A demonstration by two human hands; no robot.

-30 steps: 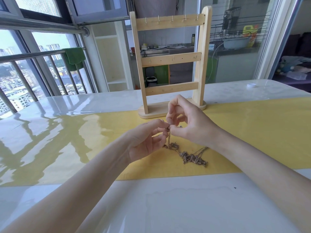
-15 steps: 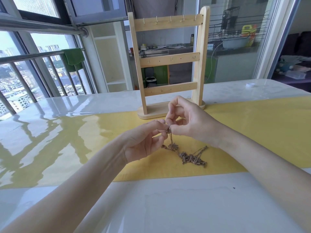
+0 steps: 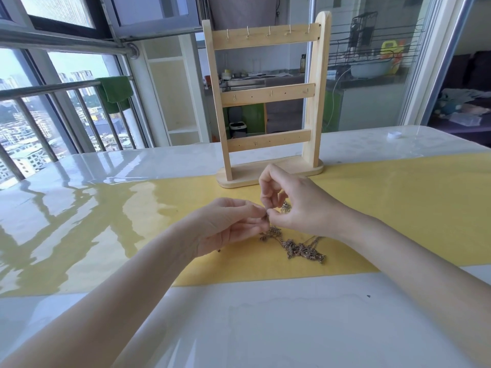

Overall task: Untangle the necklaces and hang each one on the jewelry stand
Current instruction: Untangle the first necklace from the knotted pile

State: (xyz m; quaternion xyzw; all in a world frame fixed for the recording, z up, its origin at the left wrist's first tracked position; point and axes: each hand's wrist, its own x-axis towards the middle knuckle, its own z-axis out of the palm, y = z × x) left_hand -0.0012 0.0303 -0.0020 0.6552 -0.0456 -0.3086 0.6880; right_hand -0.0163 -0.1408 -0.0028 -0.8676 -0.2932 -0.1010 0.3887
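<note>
Lifted slightly, the right hand (image 3: 297, 205) and left hand (image 3: 228, 224) both pinch the tangled necklaces (image 3: 300, 248) in a tight grip

Both forearms reached forward; the left hand (image 3: 228, 224) and right hand (image 3: 297, 205) met fingertip to fingertip, pinching.

A high-rise flat's enclosed balcony.

A railing (image 3: 47, 88) with a towel (image 3: 115, 92) overlooks city blocks; behind a glass door (image 3: 372, 75) is what looks like a kitchen, with a dish rack (image 3: 372, 53) and a bin (image 3: 238, 128); a glossy table (image 3: 265, 320) fills the foreground.
</note>
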